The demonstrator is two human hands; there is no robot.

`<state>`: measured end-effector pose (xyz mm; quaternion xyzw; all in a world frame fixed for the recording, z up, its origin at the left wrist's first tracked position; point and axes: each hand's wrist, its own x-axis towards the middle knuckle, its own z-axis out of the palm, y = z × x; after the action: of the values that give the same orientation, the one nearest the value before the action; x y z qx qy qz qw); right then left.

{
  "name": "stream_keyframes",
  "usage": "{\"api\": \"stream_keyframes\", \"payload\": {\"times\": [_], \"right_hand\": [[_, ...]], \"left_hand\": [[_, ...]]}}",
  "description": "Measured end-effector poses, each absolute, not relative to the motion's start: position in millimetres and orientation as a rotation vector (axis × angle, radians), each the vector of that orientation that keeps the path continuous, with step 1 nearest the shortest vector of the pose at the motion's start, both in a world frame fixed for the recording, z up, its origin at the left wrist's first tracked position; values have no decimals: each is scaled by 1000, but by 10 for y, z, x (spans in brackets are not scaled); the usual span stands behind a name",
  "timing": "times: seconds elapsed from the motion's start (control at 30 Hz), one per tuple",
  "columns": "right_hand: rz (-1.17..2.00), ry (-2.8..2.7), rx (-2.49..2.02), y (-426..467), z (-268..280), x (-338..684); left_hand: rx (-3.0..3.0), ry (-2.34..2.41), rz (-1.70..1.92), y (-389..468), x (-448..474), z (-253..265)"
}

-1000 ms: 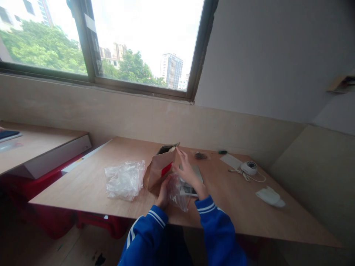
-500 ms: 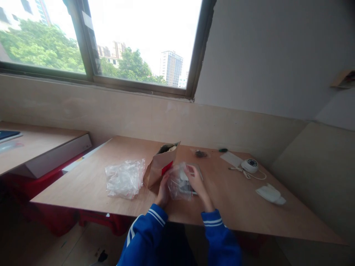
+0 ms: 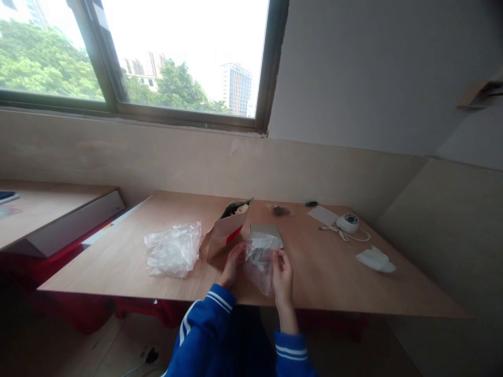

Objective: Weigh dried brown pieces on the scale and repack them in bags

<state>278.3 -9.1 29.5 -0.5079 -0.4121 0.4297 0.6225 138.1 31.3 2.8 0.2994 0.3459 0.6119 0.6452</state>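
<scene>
A clear plastic zip bag (image 3: pixel 260 267) is stretched between my two hands above the near part of the table. My left hand (image 3: pixel 232 266) is closed on the bag's left side, and my right hand (image 3: pixel 283 275) pinches its right edge. Just behind the bag lies a flat silver-grey device (image 3: pixel 267 230), like a small scale, partly seen through the plastic. To the left of it, an open brown paper bag (image 3: pixel 223 238) with a red label stands tilted, with pale things showing in its mouth. A pile of clear plastic bags (image 3: pixel 173 248) lies further left.
On the wooden table (image 3: pixel 322 277) stand a white dome camera (image 3: pixel 348 223) with its cable, a crumpled white cloth or glove (image 3: pixel 376 259), a white card (image 3: pixel 322 215), a green-handled screwdriver (image 3: pixel 312 203) and a small bag of dark parts (image 3: pixel 280 210). Red stools (image 3: pixel 168 312) are underneath.
My right hand has come down and nearer to me, from over the device to the bag's right edge. The plastic bag is spread wider, and more of the silver device shows.
</scene>
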Motion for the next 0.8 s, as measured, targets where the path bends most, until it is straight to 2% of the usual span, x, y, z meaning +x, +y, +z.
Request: {"api": "stream_keyframes", "payload": {"times": [0.13, 0.57, 0.8], "right_hand": [[911, -969, -1217, -159, 270, 2777], [959, -799, -1264, -279, 258, 2801], [851, -866, -1177, -226, 195, 2735]], "left_hand": [[689, 783, 1351, 316, 1399, 11], [733, 734, 1274, 207, 1399, 5], [876, 701, 1153, -174, 1186, 268]]}}
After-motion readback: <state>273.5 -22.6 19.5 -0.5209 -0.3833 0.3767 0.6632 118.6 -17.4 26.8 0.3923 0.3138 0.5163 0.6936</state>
